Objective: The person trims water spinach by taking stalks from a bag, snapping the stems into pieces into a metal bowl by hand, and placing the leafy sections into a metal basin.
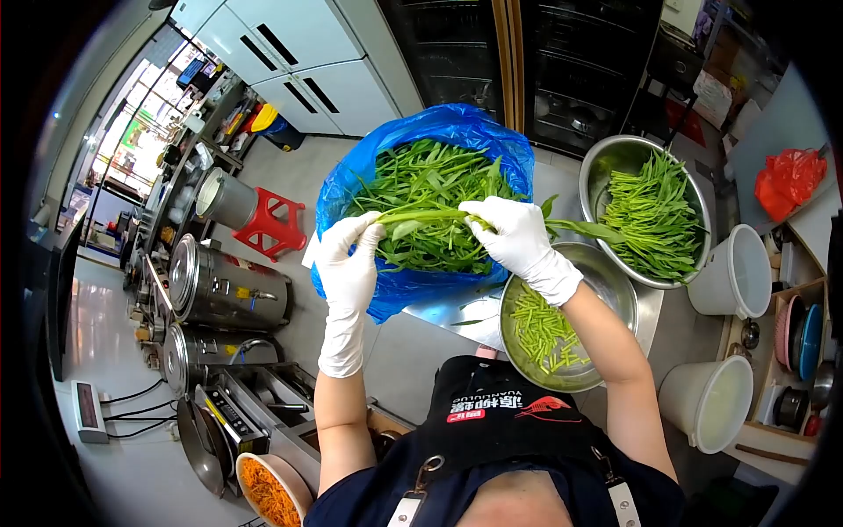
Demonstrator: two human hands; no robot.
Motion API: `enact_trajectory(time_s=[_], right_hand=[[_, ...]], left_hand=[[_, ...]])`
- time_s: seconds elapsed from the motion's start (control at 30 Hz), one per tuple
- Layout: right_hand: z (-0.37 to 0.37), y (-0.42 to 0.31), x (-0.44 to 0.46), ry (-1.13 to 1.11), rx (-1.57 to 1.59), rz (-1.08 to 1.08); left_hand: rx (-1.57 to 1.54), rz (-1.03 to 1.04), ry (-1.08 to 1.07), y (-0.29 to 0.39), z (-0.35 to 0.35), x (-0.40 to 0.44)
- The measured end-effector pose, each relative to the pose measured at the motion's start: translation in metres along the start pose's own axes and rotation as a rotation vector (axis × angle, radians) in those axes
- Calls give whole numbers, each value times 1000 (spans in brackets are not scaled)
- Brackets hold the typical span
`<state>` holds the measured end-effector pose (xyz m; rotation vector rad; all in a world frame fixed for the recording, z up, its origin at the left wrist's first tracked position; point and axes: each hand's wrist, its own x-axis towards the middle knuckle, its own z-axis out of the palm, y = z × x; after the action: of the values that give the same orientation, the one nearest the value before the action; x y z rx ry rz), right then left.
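Observation:
Both my hands wear white gloves and stretch a green stalk of water spinach [421, 214] between them. My left hand [349, 259] pinches one end, and my right hand [516, 235] is closed around it farther along, its leafy end trailing right. Below the stalk, a blue plastic bag [341, 180] stands wide open, full of loose water spinach [439, 171]. Under my right forearm, a steel bowl [615, 279] holds short cut stems [537, 329]. Beyond it at the right, a second steel bowl [599, 160] holds leafy lengths of greens [650, 215].
A metal table [457, 327] supports the bag and bowls. White buckets [731, 270] stand at the right, near a shelf of pans. At the left are a red stool [270, 224], large steel pots [233, 285] and a tub of shredded orange food [268, 492]. Cabinets [299, 44] line the back.

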<state>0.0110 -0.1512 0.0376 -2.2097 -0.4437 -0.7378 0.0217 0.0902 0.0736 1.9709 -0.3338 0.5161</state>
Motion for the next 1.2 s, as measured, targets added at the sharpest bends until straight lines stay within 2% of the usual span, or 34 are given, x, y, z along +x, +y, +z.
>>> enact_trajectory(time_s=[0.13,0.2,0.33,0.47,0.57,0.67,0.7,0.73,0.77,0.83,0.9,0.93,0.97,1.03,1.1,1.13,1.2], right_hand=[[0,4,-1,47,17,-41],[-3,7,-2,28,31,-18],[-2,9,-4,-27,148,222],[5,28,-4,-104,514,552],[10,37,-3,-66,717,730],[7,62,-2,99,988,897],[3,75,-4,167,1097,950],[-4,79,-2,262,991,927],[-17,83,-1,199,906,918],[-12,61,7,308,481,393],[-13,22,12,227,265,129],[-16,-4,13,132,284,70],[-1,-4,11,157,152,-157],[4,-15,5,-43,-125,-276],[8,-11,-1,-38,-196,-329],[10,-9,-3,-40,-230,-360],[9,-7,-13,-59,-239,-359]], left_hand=[[34,-127,-163,6,3,0],[89,-55,-227,-3,4,0],[268,21,-250,-4,9,-2],[352,164,-198,-13,20,-6],[386,310,-175,-11,31,-6],[481,423,-115,-9,35,-5],[444,356,-114,-14,31,-2],[428,349,-117,-18,28,-2],[412,341,-116,-21,26,0],[443,425,-118,-11,32,2],[443,336,-176,-2,40,1],[433,267,-222,3,43,-1],[424,199,-267,6,46,-2],[317,99,-310,5,51,-6],[188,32,-312,5,52,-8],[55,-189,-386,7,50,-11],[-23,-281,-451,9,50,-17]])
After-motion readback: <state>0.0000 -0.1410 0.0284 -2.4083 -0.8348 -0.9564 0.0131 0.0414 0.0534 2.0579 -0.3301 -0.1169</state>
